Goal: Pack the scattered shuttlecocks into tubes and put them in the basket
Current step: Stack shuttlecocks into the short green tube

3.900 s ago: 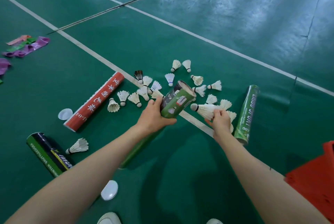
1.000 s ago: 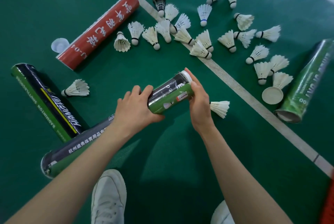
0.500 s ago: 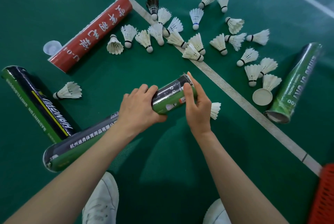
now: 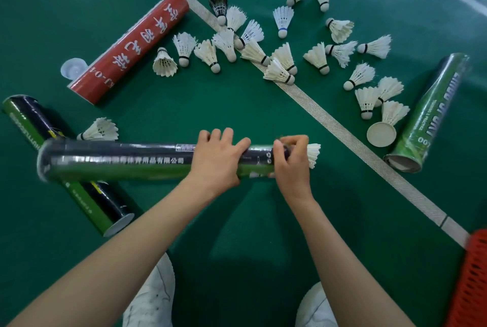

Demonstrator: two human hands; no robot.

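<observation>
I hold a long black-and-green tube point(image 4: 118, 160) level above the green floor. My left hand point(image 4: 218, 160) wraps around its middle. My right hand point(image 4: 290, 163) grips its right end, fingers curled over the mouth. White feathers of a shuttlecock point(image 4: 313, 154) show just past my right hand; whether it lies on the floor or in the mouth I cannot tell. Several white shuttlecocks point(image 4: 279, 60) and one black one point(image 4: 219, 6) lie scattered beyond. The red-orange basket point(image 4: 471, 282) shows at the lower right edge.
A red tube point(image 4: 129, 47) with a clear cap point(image 4: 72, 68) lies at the upper left. A second black-and-green tube point(image 4: 66, 166) lies under the held one, one shuttlecock point(image 4: 101, 130) beside it. A green tube point(image 4: 432, 113) and a round lid point(image 4: 381, 134) lie right. White shoes point(image 4: 155, 297) below.
The tube has swung from tilted to level. My right hand has shifted from beside the tube's end to curl over its mouth. The camera has tilted slightly.
</observation>
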